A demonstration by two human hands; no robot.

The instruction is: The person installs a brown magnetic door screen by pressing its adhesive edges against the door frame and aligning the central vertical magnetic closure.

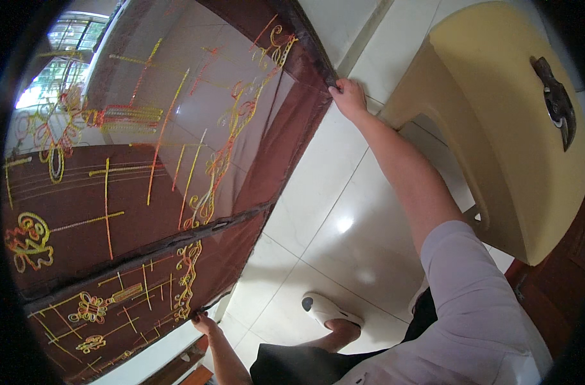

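A sheer maroon curtain point(143, 183) with yellow, orange and red embroidery spreads across the left and upper part of the head view. A dark band runs slantwise through it, and another dark band lines its upper right edge. My right hand point(349, 98) pinches the edge at the upper right corner, thumb and fingers closed on the dark band. Lower down, near the bottom edge of the picture, my left hand point(206, 323) grips the curtain's lower edge beside the end of a thin dark strip. The cloth is spread between both hands, and the floor shows through it.
A beige plastic chair point(490, 96) stands at the right, with a dark tool with a curved, pointed end point(557, 106) on it. Pale glossy tiles point(316, 240) cover the floor, where my foot in a white clog point(328, 310) rests. A barred window point(76, 33) is at the upper left.
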